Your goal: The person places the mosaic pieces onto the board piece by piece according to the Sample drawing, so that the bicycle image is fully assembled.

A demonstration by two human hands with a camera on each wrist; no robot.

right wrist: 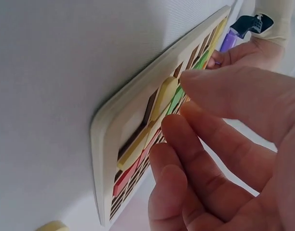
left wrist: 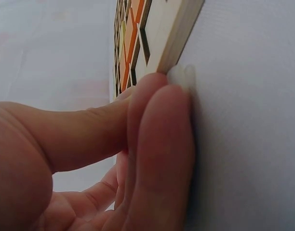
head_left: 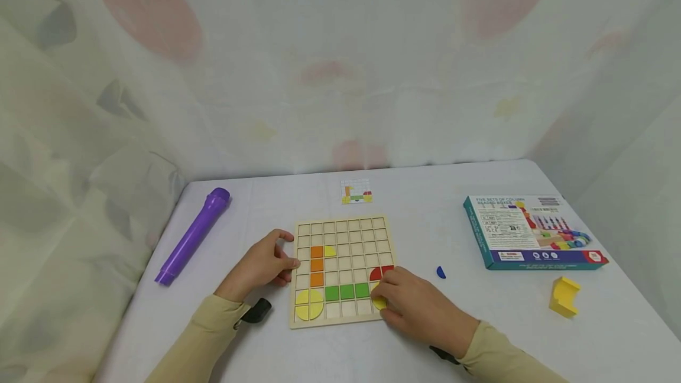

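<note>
A square wooden grid board (head_left: 340,314) lies on the table. It bears orange squares (head_left: 317,265), green squares (head_left: 347,292), yellow quarter-circles (head_left: 310,304) and red pieces (head_left: 376,274). My left hand (head_left: 264,262) rests against the board's left edge, thumb and forefinger spread apart along it. At the lower right corner is my right hand (head_left: 417,306). Its fingertips are close over yellow pieces (right wrist: 165,94) in the grid; thumb and fingers stand apart there. In the head view this hand partly hides those pieces. I cannot tell how firmly its thumb touches one.
Behind the board lies a small pattern card (head_left: 357,191). A blue half-round piece (head_left: 441,272) lies to the right. Farther right are a flat toy box (head_left: 532,232) and a yellow notched block (head_left: 565,297). A purple microphone-shaped toy (head_left: 194,235) lies at the left.
</note>
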